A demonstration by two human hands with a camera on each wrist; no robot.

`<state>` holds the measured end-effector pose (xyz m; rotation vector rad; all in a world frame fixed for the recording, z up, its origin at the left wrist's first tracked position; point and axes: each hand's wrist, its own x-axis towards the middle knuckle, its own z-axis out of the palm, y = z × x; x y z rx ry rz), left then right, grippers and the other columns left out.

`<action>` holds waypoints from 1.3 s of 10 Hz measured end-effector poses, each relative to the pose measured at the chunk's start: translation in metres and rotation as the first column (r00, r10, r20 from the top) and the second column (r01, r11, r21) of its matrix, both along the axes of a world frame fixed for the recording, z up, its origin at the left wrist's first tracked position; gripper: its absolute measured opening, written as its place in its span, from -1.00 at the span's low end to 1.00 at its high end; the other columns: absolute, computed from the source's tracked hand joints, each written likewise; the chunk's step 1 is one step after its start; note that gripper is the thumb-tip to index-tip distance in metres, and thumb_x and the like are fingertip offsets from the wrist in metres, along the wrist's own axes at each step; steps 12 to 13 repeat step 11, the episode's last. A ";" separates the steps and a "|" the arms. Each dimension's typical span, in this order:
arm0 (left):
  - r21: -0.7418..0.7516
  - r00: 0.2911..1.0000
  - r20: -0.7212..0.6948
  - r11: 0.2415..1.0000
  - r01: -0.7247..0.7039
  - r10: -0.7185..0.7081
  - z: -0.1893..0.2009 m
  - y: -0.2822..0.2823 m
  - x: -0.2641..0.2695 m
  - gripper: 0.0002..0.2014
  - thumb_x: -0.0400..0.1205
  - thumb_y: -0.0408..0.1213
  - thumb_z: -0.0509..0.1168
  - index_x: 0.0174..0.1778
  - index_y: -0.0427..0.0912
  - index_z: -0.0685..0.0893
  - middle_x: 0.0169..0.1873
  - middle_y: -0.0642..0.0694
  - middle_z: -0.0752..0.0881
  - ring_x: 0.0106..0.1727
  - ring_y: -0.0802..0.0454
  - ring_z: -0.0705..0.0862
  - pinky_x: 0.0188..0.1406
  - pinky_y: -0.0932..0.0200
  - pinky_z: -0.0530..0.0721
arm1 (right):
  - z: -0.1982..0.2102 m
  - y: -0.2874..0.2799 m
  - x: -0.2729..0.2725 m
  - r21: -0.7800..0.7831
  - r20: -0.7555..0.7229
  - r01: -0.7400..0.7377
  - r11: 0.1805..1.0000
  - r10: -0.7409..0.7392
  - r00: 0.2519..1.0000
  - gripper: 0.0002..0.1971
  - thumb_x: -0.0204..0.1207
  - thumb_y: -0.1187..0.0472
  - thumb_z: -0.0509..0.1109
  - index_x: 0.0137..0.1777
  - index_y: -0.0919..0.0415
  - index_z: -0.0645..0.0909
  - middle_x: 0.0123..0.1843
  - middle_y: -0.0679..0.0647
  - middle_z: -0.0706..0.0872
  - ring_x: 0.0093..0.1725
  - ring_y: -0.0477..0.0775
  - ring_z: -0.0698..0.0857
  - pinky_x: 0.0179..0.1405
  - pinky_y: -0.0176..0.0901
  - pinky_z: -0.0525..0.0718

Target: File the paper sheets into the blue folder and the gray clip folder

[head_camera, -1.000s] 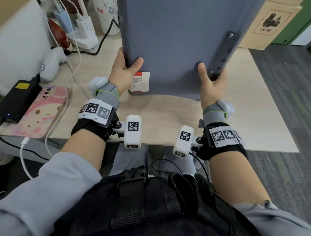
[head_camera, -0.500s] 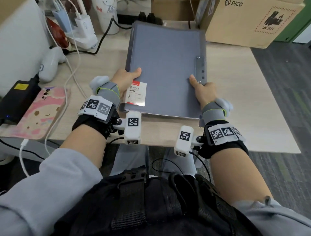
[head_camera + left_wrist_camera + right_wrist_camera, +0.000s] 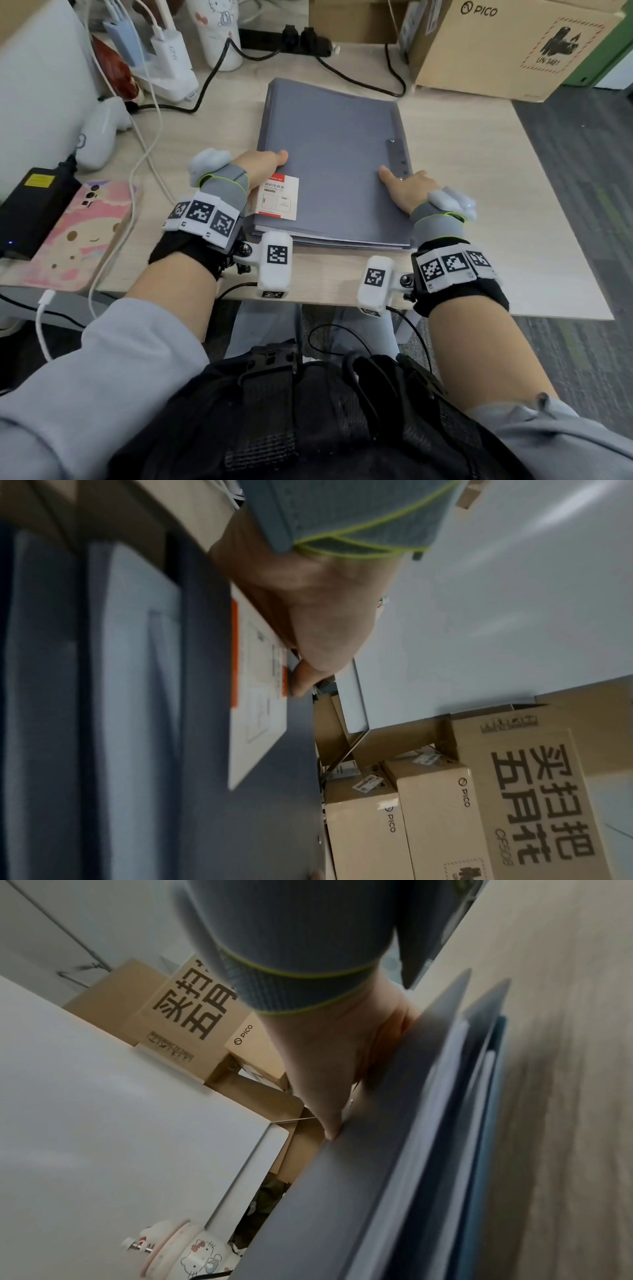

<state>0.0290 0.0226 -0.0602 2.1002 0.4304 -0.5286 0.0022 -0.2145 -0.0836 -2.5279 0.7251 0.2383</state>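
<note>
The left hand (image 3: 258, 168) holds the near-left edge of the gray folder (image 3: 335, 161): thumb flat on the cover, fingers hidden under the edge, so whether they curl beneath cannot be told from the head view — the left wrist view shows the thumb tip pressed at the cover's edge beside the label (image 3: 278, 197). The right hand (image 3: 406, 188) takes the near-right edge the same way, thumb lying on top next to the clip strip (image 3: 397, 156), a thin gray bar with rivets; its fingers are out of sight below the stack.

The label, just inside the left thumb, is a white card with a red-orange band top and bottom and small Chinese print, too fine to read.

The folder is matte gray plastic, rectangular, lying flat on the pale wood-grain desk (image 3: 479, 205). In the right wrist view white sheets (image 3: 441, 1096) show between its covers, and a blue folder (image 3: 493, 1085) lies under it on the desk.

Beyond the hands, a black cable (image 3: 363, 77) runs across the desk. Far right stands a cardboard box (image 3: 507, 44) printed "PICO" and "UN 3481". Far left of the left hand: a Hello Kitty cup (image 3: 219, 31), a white charger (image 3: 171, 51), and nearer, a pink phone case (image 3: 78, 233).
</note>
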 end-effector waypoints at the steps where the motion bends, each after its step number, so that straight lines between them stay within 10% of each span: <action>1: 0.149 1.000 0.030 0.989 -0.005 0.000 0.000 -0.004 0.000 -0.42 0.69 0.08 0.06 0.44 -0.33 0.34 0.01 -0.19 0.61 0.19 -0.23 0.63 0.12 0.05 0.51 | -0.001 0.000 0.000 -0.045 0.000 0.002 0.999 -0.002 1.000 -0.20 0.58 -0.32 0.10 0.52 0.38 0.24 0.46 0.37 0.51 0.41 0.40 0.52 0.34 0.13 0.43; 3: 0.390 0.992 0.005 0.914 0.113 -0.125 0.011 -0.007 -0.008 -0.42 0.74 0.04 -0.05 0.51 -0.36 0.32 0.49 -0.32 0.37 0.45 -0.29 0.46 0.33 0.06 0.42 | 0.000 -0.001 0.001 -0.128 -0.023 -0.047 0.991 0.045 0.999 -0.16 0.48 -0.41 0.12 0.45 0.32 0.42 0.38 0.36 0.59 0.32 0.39 0.59 0.26 0.11 0.49; 5: 0.261 0.993 -0.064 0.958 0.115 -0.102 -0.015 0.027 0.007 -0.11 0.47 0.44 -0.15 0.52 -0.16 0.39 0.58 -0.31 0.28 0.53 -0.33 0.40 0.56 -0.22 0.35 | -0.004 -0.009 -0.008 -0.129 0.018 0.018 0.991 -0.015 1.000 -0.12 0.45 -0.48 0.07 0.42 0.32 0.44 0.34 0.39 0.60 0.33 0.42 0.57 0.27 0.19 0.49; 6: 0.055 1.000 -0.018 0.998 0.004 -0.003 -0.018 0.038 0.011 -0.19 0.50 0.41 -0.06 0.33 -0.21 0.56 0.34 -0.25 0.58 0.31 -0.27 0.60 0.42 -0.17 0.51 | -0.002 -0.017 -0.011 -0.095 0.029 0.022 0.995 -0.020 0.999 -0.19 0.52 -0.42 0.03 0.36 0.34 0.48 0.29 0.41 0.63 0.28 0.41 0.60 0.14 0.11 0.50; 7: -0.180 0.997 0.015 0.981 -0.071 0.075 -0.013 0.041 0.003 -0.62 0.70 0.09 -0.03 -0.11 -0.12 0.53 -0.23 -0.16 0.53 -0.31 -0.03 0.47 -0.32 0.19 0.50 | 0.001 -0.028 -0.019 -0.023 0.068 0.009 1.000 -0.008 0.998 -0.24 0.54 -0.42 -0.01 0.19 0.31 0.56 0.12 0.33 0.70 0.06 0.34 0.63 -0.06 0.04 0.45; 8: -0.254 0.998 0.015 0.966 -0.054 0.060 -0.023 0.048 -0.007 -0.63 0.75 -0.02 -0.06 -0.31 -0.11 0.38 -0.48 -0.06 0.31 -0.53 0.06 0.21 -0.59 0.38 0.22 | -0.008 -0.038 -0.043 0.033 0.082 -0.018 0.999 0.015 0.997 -0.39 0.56 -0.37 0.04 -0.04 0.21 0.57 -0.07 0.20 0.69 -0.07 0.27 0.60 -0.13 -0.06 0.43; 9: -0.264 0.988 0.057 0.956 -0.125 0.145 -0.032 0.051 -0.016 -0.72 0.77 -0.15 0.00 -0.23 -0.12 0.43 -0.41 -0.11 0.39 -0.49 0.06 0.30 -0.51 0.28 0.25 | -0.016 -0.043 -0.055 0.115 0.146 -0.037 0.993 0.020 0.989 -0.59 0.60 -0.20 0.18 -0.19 0.15 0.55 -0.19 0.15 0.70 -0.03 0.25 0.69 -0.15 -0.10 0.49; 11: -0.220 0.935 0.241 0.953 -0.209 0.261 -0.036 0.058 -0.017 -0.90 0.67 -0.32 0.23 -0.09 -0.12 0.66 -0.25 -0.20 0.70 -0.66 -0.03 0.46 -0.73 0.35 0.39 | 0.019 -0.055 -0.049 0.338 0.445 -0.087 0.937 -0.078 0.892 -0.84 0.48 0.25 0.49 -0.32 0.19 0.65 -0.57 0.14 0.70 -0.62 0.01 0.65 -0.51 -0.30 0.61; 13: -0.220 0.935 0.241 0.953 -0.209 0.261 -0.036 0.058 -0.017 -0.90 0.67 -0.32 0.23 -0.09 -0.12 0.66 -0.25 -0.20 0.70 -0.66 -0.03 0.46 -0.73 0.35 0.39 | 0.019 -0.055 -0.049 0.338 0.445 -0.087 0.937 -0.078 0.892 -0.84 0.48 0.25 0.49 -0.32 0.19 0.65 -0.57 0.14 0.70 -0.62 0.01 0.65 -0.51 -0.30 0.61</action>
